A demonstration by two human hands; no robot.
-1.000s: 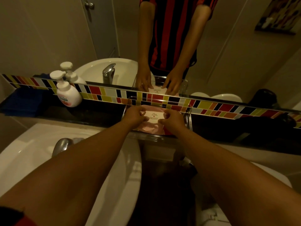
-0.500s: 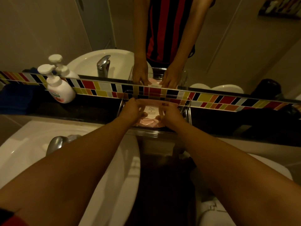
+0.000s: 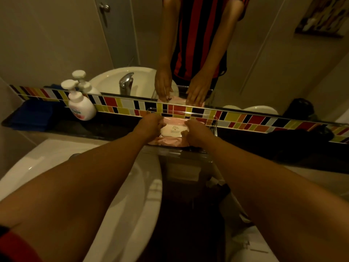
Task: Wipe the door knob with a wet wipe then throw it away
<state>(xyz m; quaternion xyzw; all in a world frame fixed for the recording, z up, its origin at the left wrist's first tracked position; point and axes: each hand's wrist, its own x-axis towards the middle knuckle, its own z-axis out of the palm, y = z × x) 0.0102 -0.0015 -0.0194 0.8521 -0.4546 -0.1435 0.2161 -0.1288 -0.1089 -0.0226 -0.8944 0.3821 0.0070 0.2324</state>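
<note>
While both arms reach over the sink [image 3: 132,186], left hand [image 3: 149,127] and right hand [image 3: 198,132] pinch the pink pack [image 3: 172,129], fingers curled on its edges, flap probably shut, soap bottle [image 3: 81,106] off left

L hand [image 3: 149,127] and R hand [image 3: 196,134] cover wipe pack [image 3: 172,130] ends, label print too small, faucet [image 3: 74,156] mostly behind forearm
</note>
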